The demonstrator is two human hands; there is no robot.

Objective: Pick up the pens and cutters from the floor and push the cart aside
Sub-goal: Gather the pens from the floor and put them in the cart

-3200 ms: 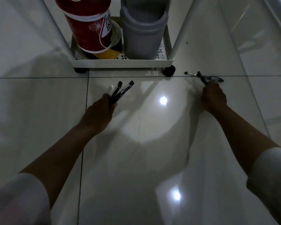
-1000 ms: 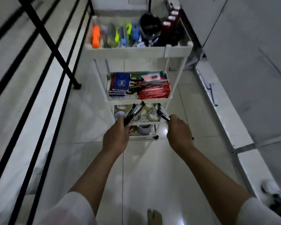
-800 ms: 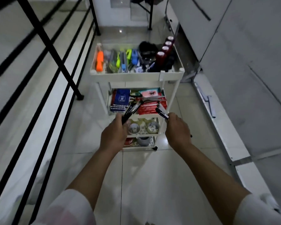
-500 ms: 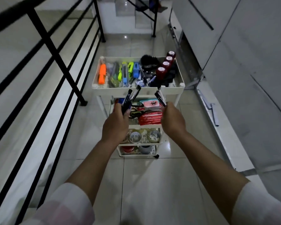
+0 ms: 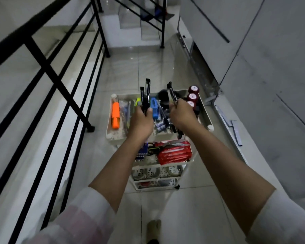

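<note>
A white tiered cart stands on the tiled floor in front of me, its top tray full of stationery. My left hand is over the top tray, closed on a bundle of black pens that point up. My right hand is over the tray's right half, closed on black pens that stick up and away. An orange cutter and a blue cutter lie in the top tray.
A black metal railing runs along the left. Grey wall panels and a low ledge line the right. Steps rise beyond the cart. Dark red round containers stand in the tray's right corner. Red packets fill the second tier.
I have risen from the floor with pens in both hands. Both hands have gone from in front of the lower tiers up to above the cart's top tray.
</note>
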